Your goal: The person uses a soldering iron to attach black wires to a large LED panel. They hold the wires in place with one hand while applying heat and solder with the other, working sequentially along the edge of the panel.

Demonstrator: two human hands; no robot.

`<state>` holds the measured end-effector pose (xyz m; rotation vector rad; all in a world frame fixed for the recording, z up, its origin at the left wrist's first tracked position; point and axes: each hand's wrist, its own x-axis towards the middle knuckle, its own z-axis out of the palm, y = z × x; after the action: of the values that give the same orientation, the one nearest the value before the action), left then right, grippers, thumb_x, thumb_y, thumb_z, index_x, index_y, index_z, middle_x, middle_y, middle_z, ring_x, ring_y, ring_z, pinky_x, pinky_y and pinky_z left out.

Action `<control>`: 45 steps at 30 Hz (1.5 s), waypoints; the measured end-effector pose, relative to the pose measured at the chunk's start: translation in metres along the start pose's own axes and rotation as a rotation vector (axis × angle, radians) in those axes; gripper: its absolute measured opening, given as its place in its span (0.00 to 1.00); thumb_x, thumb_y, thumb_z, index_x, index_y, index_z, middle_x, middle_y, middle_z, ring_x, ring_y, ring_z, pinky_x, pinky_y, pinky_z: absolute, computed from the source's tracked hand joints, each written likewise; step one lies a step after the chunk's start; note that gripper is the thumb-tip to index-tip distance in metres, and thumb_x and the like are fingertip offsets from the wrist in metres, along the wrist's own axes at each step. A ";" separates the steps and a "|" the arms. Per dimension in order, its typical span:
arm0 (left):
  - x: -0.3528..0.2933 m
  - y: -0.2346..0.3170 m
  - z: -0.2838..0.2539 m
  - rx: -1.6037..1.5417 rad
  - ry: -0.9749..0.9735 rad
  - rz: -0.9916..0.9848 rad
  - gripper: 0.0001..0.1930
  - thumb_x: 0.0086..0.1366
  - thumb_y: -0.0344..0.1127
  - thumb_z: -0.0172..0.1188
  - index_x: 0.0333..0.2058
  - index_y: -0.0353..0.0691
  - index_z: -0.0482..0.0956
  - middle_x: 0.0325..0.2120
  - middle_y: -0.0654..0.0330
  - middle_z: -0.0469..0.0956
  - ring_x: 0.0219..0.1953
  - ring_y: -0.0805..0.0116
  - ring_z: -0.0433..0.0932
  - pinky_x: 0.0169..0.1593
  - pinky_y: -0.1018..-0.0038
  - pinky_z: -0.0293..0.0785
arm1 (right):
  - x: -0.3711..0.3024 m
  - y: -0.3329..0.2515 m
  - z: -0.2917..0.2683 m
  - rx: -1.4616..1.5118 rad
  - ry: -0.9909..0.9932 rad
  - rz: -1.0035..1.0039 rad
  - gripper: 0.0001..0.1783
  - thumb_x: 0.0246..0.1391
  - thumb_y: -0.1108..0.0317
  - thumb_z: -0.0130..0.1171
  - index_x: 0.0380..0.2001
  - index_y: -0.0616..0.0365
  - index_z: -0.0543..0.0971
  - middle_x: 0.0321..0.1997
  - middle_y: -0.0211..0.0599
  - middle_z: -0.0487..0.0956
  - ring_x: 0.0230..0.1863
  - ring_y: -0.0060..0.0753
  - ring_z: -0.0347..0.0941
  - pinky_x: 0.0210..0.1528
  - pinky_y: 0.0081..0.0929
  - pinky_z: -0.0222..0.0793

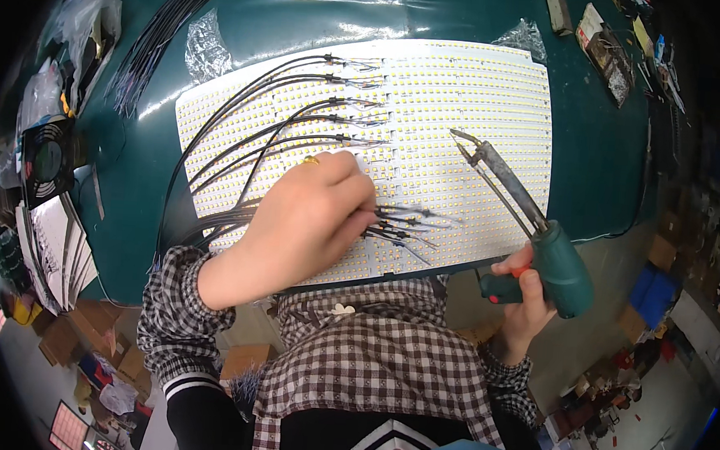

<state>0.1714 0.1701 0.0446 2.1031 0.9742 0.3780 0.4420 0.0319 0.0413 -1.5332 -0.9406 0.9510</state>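
Observation:
A white LED panel (474,108) dotted with small yellow chips lies on the green tabletop. Several black cables (291,76) run across its left half, their thin stripped leads ending near the middle seam. Over the panel's lower middle, my left hand (320,206) is closed in a pinch on black cables, whose loose ends (414,220) fan out right of the fingertips. The exact grip is partly hidden by the fingers. My right hand (528,301) grips the green handle of a soldering gun (559,266). Its metal tip points up and left above the panel's right half.
A thick bundle of black cables (169,36) lies at the far left, near clear plastic film (208,46). A small black fan (48,156) and a stack of papers (58,248) sit at the left edge. A worn box (605,54) stands back right.

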 end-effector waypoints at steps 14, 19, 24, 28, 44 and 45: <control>-0.014 -0.008 -0.003 0.203 0.154 -0.074 0.09 0.58 0.25 0.67 0.36 0.35 0.77 0.31 0.53 0.78 0.34 0.51 0.79 0.39 0.63 0.75 | -0.005 0.018 -0.003 0.126 0.013 -0.026 0.25 0.61 0.62 0.62 0.53 0.72 0.74 0.34 0.44 0.77 0.30 0.33 0.77 0.35 0.31 0.79; 0.007 -0.005 0.007 0.122 0.140 -0.046 0.12 0.57 0.30 0.70 0.36 0.36 0.76 0.31 0.53 0.78 0.35 0.52 0.79 0.39 0.61 0.73 | -0.003 0.020 -0.002 0.136 -0.016 -0.033 0.26 0.61 0.61 0.63 0.55 0.71 0.73 0.36 0.44 0.77 0.31 0.33 0.77 0.35 0.32 0.80; 0.016 -0.015 0.018 0.091 0.119 0.008 0.09 0.58 0.29 0.68 0.34 0.37 0.75 0.29 0.54 0.76 0.34 0.52 0.77 0.38 0.60 0.71 | -0.006 0.016 -0.002 0.127 -0.022 0.005 0.27 0.61 0.62 0.63 0.56 0.71 0.73 0.37 0.43 0.77 0.32 0.33 0.78 0.35 0.32 0.80; 0.010 -0.010 0.017 0.248 0.202 0.018 0.08 0.59 0.28 0.66 0.33 0.38 0.75 0.30 0.54 0.76 0.32 0.52 0.76 0.37 0.60 0.70 | -0.007 0.017 -0.002 0.122 -0.004 0.037 0.27 0.61 0.61 0.63 0.56 0.71 0.73 0.37 0.43 0.77 0.33 0.33 0.78 0.36 0.32 0.80; 0.012 -0.018 0.014 0.027 0.293 -0.028 0.06 0.59 0.25 0.64 0.32 0.37 0.74 0.26 0.53 0.75 0.30 0.50 0.78 0.34 0.58 0.72 | -0.007 0.011 0.005 0.075 -0.020 0.086 0.26 0.61 0.60 0.61 0.54 0.72 0.73 0.34 0.44 0.78 0.31 0.34 0.77 0.36 0.32 0.79; 0.012 -0.017 0.016 0.031 0.297 -0.042 0.06 0.58 0.25 0.64 0.31 0.37 0.74 0.27 0.53 0.76 0.30 0.50 0.78 0.34 0.58 0.72 | -0.006 0.010 0.005 0.072 -0.029 0.084 0.26 0.61 0.60 0.61 0.54 0.72 0.73 0.34 0.44 0.78 0.31 0.34 0.77 0.36 0.32 0.79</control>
<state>0.1788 0.1778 0.0210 2.0878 1.1988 0.6716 0.4358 0.0265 0.0317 -1.5118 -0.8589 1.0581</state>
